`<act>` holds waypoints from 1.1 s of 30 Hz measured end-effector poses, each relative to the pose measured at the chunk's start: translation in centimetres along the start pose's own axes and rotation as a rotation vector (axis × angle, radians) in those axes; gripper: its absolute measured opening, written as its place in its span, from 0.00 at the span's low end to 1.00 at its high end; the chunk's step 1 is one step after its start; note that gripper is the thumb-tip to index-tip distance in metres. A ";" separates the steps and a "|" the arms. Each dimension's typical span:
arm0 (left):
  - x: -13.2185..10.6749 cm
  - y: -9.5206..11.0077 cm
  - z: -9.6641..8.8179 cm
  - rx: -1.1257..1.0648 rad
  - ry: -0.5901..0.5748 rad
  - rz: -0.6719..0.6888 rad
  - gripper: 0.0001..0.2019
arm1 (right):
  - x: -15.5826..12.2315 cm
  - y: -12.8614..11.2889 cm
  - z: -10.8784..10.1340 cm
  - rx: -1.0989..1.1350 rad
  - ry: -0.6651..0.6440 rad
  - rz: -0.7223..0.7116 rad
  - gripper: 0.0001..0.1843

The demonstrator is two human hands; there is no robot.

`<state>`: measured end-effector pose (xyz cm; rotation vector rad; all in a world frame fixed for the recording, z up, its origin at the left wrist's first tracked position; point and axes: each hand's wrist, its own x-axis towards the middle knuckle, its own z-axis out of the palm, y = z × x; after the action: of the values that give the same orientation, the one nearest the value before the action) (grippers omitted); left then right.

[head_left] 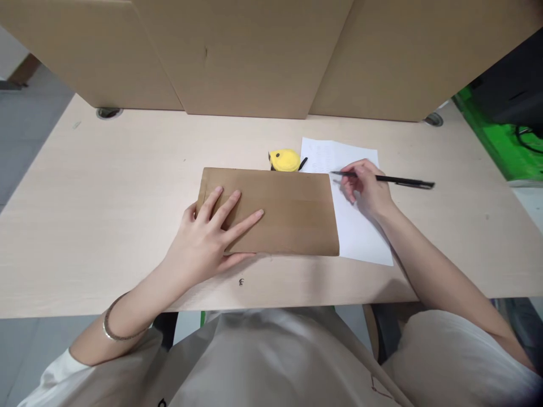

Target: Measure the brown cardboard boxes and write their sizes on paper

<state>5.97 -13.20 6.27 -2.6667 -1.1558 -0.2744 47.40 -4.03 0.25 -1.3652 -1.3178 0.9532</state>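
Observation:
My left hand (207, 234) lies spread over the left part of a flat brown cardboard piece (292, 212), its thumb along the near edge. In my right hand (368, 183) is a black pen (403, 181), gripped near its tip. The pen points left, its tip by the cardboard's far right corner. A white sheet of paper (360, 237) lies partly under the cardboard and reaches out on its right side. Faint print shows on the paper's far part. Just behind the cardboard sits a yellow rounded object (286, 160) with black ends, which looks like a tape measure.
Tall cardboard panels (246, 62) stand along the back of the pale wooden desk (106, 198). Cable holes (109, 113) show near the back corners. At right is a green surface (487, 135) with dark equipment and a cable. A small dark mark (241, 281) lies near the front edge.

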 end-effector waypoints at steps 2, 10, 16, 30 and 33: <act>-0.1 0.0 0.2 -0.017 0.006 -0.010 0.37 | 0.4 -0.1 0.0 0.020 -0.082 0.061 0.35; -0.2 0.0 0.1 -0.022 0.030 0.006 0.37 | 0.6 -0.8 0.0 -0.076 -0.127 0.164 0.25; -0.3 0.1 0.3 -0.065 0.031 -0.021 0.38 | 0.5 -1.0 0.3 -0.072 -0.129 0.176 0.30; -0.3 0.1 0.2 -0.019 0.025 -0.005 0.37 | 0.6 -1.2 0.3 -0.139 -0.093 0.205 0.26; -0.3 0.1 0.2 -0.040 -0.003 -0.025 0.38 | 0.6 -1.0 0.2 -0.134 -0.083 0.191 0.25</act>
<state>5.88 -13.41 5.96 -2.6895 -1.1971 -0.3007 47.02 -3.45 1.19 -1.5913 -1.3506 1.0755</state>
